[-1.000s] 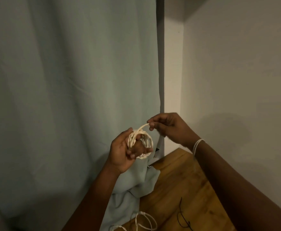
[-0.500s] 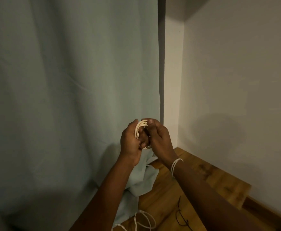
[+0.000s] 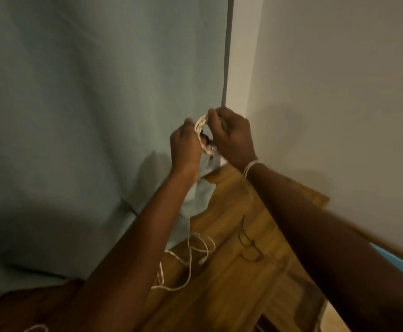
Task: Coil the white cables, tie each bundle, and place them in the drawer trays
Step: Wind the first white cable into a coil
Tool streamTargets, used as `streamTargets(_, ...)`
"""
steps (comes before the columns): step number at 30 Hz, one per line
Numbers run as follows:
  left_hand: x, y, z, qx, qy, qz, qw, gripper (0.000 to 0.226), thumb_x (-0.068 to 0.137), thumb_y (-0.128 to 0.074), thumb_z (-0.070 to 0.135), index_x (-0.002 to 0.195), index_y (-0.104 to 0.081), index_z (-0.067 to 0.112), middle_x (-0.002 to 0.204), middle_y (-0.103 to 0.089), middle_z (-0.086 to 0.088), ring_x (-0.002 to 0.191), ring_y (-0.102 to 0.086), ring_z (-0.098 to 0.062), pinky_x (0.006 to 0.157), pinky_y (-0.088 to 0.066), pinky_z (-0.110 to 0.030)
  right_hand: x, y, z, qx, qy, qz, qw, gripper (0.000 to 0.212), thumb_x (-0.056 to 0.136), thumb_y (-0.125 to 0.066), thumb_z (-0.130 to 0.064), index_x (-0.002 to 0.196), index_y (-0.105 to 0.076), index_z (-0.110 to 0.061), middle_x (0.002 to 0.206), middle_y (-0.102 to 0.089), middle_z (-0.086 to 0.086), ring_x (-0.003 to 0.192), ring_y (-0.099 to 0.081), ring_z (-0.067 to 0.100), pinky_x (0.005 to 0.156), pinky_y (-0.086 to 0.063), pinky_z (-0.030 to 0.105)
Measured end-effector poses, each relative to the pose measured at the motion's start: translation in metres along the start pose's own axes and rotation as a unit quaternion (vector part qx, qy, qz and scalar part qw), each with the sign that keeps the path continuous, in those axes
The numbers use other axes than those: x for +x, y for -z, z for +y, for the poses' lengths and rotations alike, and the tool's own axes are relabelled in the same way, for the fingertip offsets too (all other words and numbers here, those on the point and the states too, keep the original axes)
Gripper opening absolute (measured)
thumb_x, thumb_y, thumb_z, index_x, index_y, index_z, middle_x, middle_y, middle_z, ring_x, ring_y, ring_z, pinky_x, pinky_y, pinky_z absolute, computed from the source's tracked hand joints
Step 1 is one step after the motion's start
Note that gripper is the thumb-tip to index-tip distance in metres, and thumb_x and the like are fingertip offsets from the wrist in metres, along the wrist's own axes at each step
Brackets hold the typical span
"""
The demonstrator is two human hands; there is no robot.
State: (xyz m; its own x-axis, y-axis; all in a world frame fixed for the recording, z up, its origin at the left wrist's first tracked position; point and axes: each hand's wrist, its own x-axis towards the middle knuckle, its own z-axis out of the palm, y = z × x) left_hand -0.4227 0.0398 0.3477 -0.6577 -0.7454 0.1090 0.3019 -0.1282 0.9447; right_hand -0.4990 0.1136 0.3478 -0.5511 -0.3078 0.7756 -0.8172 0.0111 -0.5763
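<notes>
A small coil of white cable [image 3: 201, 130] is held up in front of the curtain, between both hands. My left hand [image 3: 185, 144] grips the coil from the left with curled fingers. My right hand [image 3: 231, 137] closes over the coil's right side, fingers curled round its strands; most of the coil is hidden behind them. A white band circles my right wrist [image 3: 250, 167]. A loose white cable [image 3: 191, 257] lies tangled on the wooden top [image 3: 231, 279] below my forearms. No drawer or tray is in view.
A grey-green curtain [image 3: 88, 116] hangs at the left and bunches onto the wooden top. A thin black tie or wire [image 3: 249, 243] lies on the wood right of the loose cable. A white wall [image 3: 339, 92] closes the right side. Another white cable end [image 3: 35, 328] shows at the bottom left.
My right hand, which was pulling a cable strand away from the coil, has come in against the coil. Both hands stay together, and the view has tilted down to show more of the wooden top.
</notes>
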Motion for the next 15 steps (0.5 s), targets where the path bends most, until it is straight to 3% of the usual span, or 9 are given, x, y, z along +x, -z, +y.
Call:
streamTargets(3,-0.002,0.004,-0.002,-0.043,0.127,-0.148,0.98,0.045,0.103,-0.042,0.038,0.075,-0.067,0.015,0.057,-0.063,-0.001,0.057,-0.061,-0.014,0.087,-0.055,-0.041,-0.007,0.007,0.014,-0.032,-0.017,0.03,0.999,0.029,0.099,-0.052,-0.021,0.075,-0.062,-0.008,0.061,-0.056,-0.006,0.054,-0.051,0.0,0.057,-0.038,0.017)
streamTargets(4,-0.004,0.004,-0.004,-0.05,0.141,-0.176,0.973,0.046,0.102,-0.041,0.04,0.074,-0.067,0.015,0.057,-0.062,-0.001,0.058,-0.06,-0.014,0.091,-0.052,-0.043,-0.01,0.008,0.017,-0.038,-0.027,0.043,0.998,0.029,0.098,-0.052,-0.019,0.071,-0.058,-0.012,0.058,-0.051,-0.01,0.052,-0.048,0.0,0.055,-0.036,0.016)
streamTargets(6,-0.006,0.0,-0.011,-0.07,0.144,-0.199,0.967,0.048,0.102,-0.043,0.042,0.069,-0.067,0.017,0.056,-0.056,0.0,0.053,-0.053,-0.011,0.085,-0.049,-0.04,-0.016,0.01,0.022,-0.045,-0.036,0.07,0.996,0.029,0.097,-0.05,-0.018,0.069,-0.053,-0.016,0.056,-0.047,-0.015,0.05,-0.045,0.001,0.054,-0.036,0.021)
streamTargets(9,-0.009,-0.015,-0.023,-0.069,0.148,-0.178,0.971,0.046,0.102,-0.043,0.04,0.067,-0.061,0.016,0.053,-0.05,0.002,0.049,-0.048,-0.01,0.069,-0.046,-0.034,-0.024,0.014,0.033,-0.05,-0.062,0.067,0.995,0.028,0.098,-0.049,-0.016,0.07,-0.054,-0.018,0.058,-0.05,-0.015,0.052,-0.047,0.001,0.054,-0.038,0.022)
streamTargets(12,-0.004,-0.034,-0.044,-0.012,0.148,-0.102,0.984,0.037,0.099,-0.044,0.031,0.069,-0.062,0.015,0.061,-0.057,-0.001,0.065,-0.058,-0.019,0.069,-0.05,-0.037,-0.035,0.017,0.054,-0.061,-0.093,0.027,0.993,0.031,0.101,-0.045,-0.021,0.075,-0.059,-0.011,0.062,-0.056,-0.006,0.056,-0.051,0.006,0.055,-0.042,0.028)
streamTargets(15,0.006,-0.049,-0.069,0.03,0.15,-0.038,0.987,0.035,0.097,-0.042,0.028,0.073,-0.063,0.014,0.068,-0.06,-0.003,0.067,-0.058,-0.02,0.067,-0.048,-0.035,-0.039,0.019,0.082,-0.077,-0.124,-0.044,0.988,0.037,0.105,-0.038,-0.027,0.087,-0.062,-0.005,0.071,-0.062,0.003,0.064,-0.059,0.017,0.063,-0.05,0.04)
